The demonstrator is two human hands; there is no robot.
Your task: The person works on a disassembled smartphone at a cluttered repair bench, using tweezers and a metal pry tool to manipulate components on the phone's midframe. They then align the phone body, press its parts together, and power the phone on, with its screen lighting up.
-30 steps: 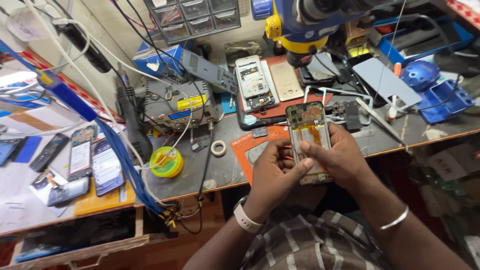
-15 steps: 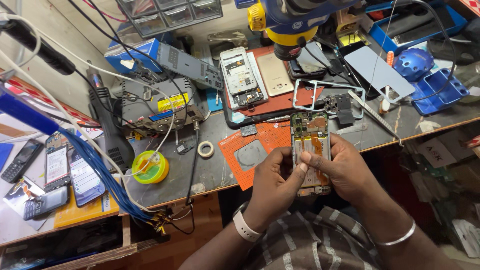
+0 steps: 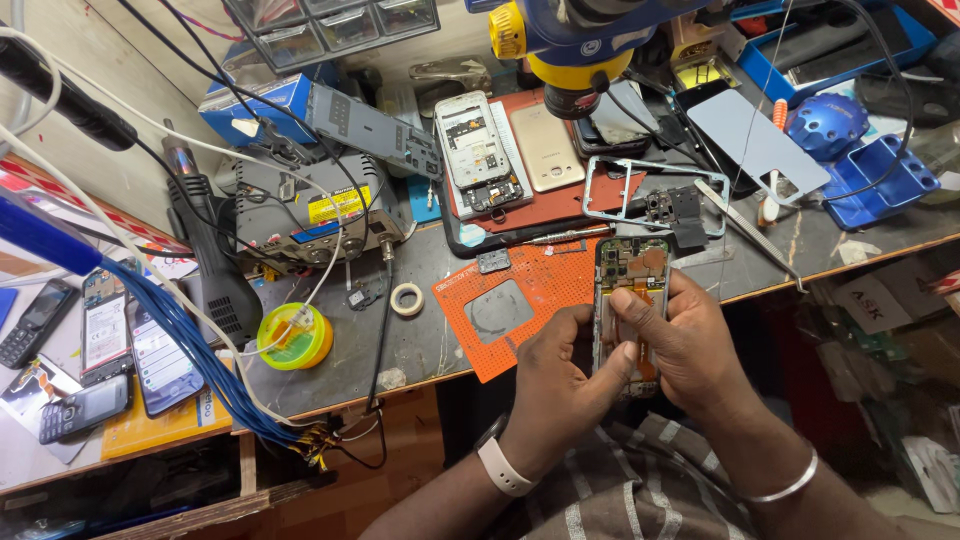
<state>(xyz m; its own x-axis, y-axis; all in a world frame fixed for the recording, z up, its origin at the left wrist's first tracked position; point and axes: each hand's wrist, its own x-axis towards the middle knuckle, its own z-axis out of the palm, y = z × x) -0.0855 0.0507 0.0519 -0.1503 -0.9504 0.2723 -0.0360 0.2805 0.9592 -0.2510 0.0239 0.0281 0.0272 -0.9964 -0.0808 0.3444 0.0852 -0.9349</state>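
Held item: opened phone [image 3: 630, 300], back cover off, circuit board and orange flex showing; I see it upright in both hands, just over the near edge of the bench [image 3: 420, 350].
Left hand [image 3: 560, 385]: grip clenched on the phone's left edge and lower body; thumb lies across the phone's middle. White watch band [image 3: 500, 468] on that wrist.
Right hand [image 3: 690, 345]: grip clasping the phone's right side; thumb tip presses on the exposed inside, about halfway up. Thin metal bangle [image 3: 785, 488] on that forearm.
Under the phone: orange repair mat [image 3: 520, 300] with a dark grey square patch in its middle, touching the phone's upper left as I view it.
Behind the mat: second opened phone [image 3: 478, 150] and a gold back cover [image 3: 545, 145] side by side on a red-brown pad [image 3: 560, 200]; tweezers [image 3: 560, 237] lie along the pad's front edge.
Right of pad: bare silver phone frame [image 3: 650, 190]; grey back panel [image 3: 755, 140] further right; blue plastic tray [image 3: 880, 180] near the bench's right end.
Above: blue and yellow microscope head [image 3: 570, 40], hanging over the pad.
Left side: grey bench station [image 3: 310, 210] with cables; black hot-air handpiece [image 3: 215, 270] leaning beside it; yellow-green solder reel [image 3: 293, 337]; small tape ring [image 3: 407, 299] between reel and mat.
Far left: several handsets [image 3: 100, 330] lying flat, well apart from the hands.
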